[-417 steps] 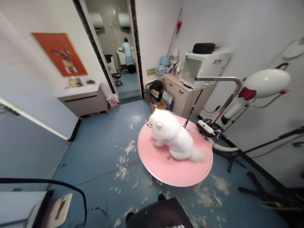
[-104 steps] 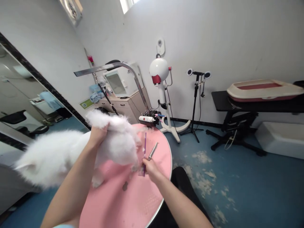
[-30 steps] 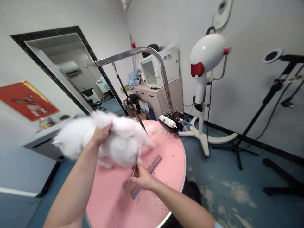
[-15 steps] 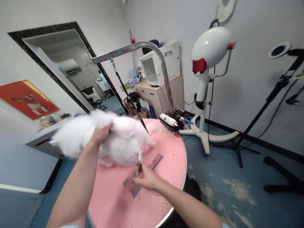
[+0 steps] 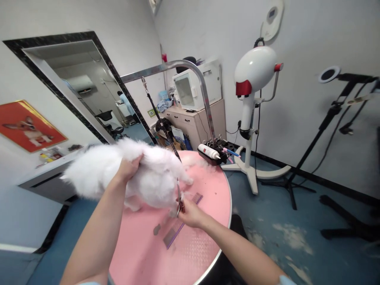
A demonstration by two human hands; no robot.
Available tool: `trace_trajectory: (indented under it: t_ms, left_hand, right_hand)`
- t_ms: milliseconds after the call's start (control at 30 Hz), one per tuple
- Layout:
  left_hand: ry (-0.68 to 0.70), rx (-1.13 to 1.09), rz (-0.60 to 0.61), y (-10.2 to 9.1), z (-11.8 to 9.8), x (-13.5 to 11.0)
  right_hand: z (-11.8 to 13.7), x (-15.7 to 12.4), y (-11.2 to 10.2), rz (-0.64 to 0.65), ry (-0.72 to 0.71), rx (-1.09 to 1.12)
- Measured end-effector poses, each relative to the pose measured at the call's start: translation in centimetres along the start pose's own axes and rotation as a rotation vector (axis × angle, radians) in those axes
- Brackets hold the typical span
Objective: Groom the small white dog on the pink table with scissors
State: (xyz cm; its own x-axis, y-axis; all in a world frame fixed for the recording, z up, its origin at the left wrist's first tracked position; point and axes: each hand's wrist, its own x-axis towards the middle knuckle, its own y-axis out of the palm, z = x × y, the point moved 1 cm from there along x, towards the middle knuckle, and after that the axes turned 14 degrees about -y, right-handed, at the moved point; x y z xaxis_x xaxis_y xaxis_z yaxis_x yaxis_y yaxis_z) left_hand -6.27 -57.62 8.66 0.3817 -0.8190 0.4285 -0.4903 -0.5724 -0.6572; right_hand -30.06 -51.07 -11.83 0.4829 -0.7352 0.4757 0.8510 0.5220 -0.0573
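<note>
A fluffy white dog stands on a round pink grooming table. Its head cannot be made out. My left hand grips the fur high on its body, the fingertips partly buried in the coat. In my right hand is a pair of scissors, blades pointing up beside the dog's rear leg. The blades look nearly closed. Beneath that hand a metal comb with a purple edge lies flat on the table.
A metal grooming arm with a hanging black strap rises over the table. At the far edge sits a black tool tray with a white bottle. A white stand dryer and a black tripod stand to the right.
My right hand has shifted up and right with the scissors, and their blades now point more upright. My left hand keeps its hold on the dog. The camera view has turned slightly.
</note>
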Motion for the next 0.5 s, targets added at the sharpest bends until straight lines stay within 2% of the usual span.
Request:
trace_trajectory:
  t_ms: [133, 400, 500]
  left_hand:
    - [-0.136, -0.082, 0.000, 0.1, -0.8, -0.2]
    - [-0.119, -0.088, 0.021, 0.1, -1.3, -0.3]
    - [-0.040, -0.068, 0.029, 0.3, -1.3, 0.0]
  right_hand:
    - [0.0, -0.1, -0.1, 0.023, -0.018, -0.112]
    - [0.2, 0.2, 0.5, 0.011, -0.037, -0.201]
    - [0.0, 0.1, 1.1, -0.012, -0.020, -0.239]
